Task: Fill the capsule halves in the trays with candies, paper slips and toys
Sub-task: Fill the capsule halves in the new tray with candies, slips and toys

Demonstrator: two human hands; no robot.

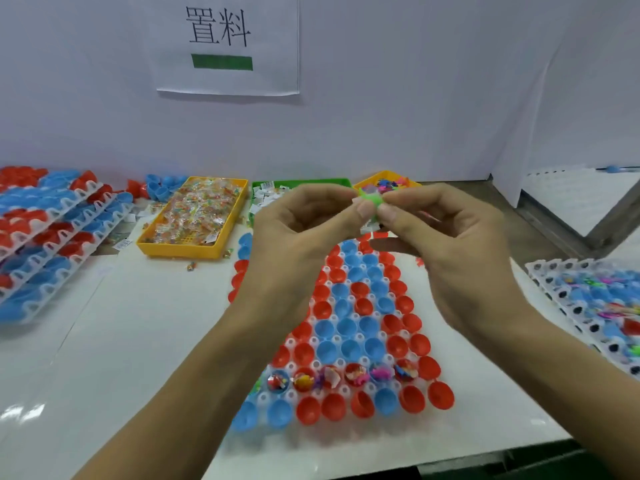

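— Holding something up over the middle tray (433, 355), are they?

— Yes. The left hand (304, 230) and the right hand (446, 230) meet at thumb and fingertips, pinching a small green plastic toy (371, 199) with a white paper slip against it, raised above the tray's far end.

— What sits in that tray?

— Red and blue capsule halves (349, 348), smooth round cups, open side up. One near row (341, 377) already holds bright toys and wrappers; the rest look hollow.

— And the bins at the far side?

— A yellow bin (180, 244) on the left is heaped with clear-wrapped candies (197, 213). A green bin (343, 182) beside it holds white paper slips (266, 195), and a further yellow bin (367, 183) on the right holds mixed toys.

— Anything else?

— Stacked trays (52, 237) of capsule halves at far left, and a filled tray (595, 303) on the right.
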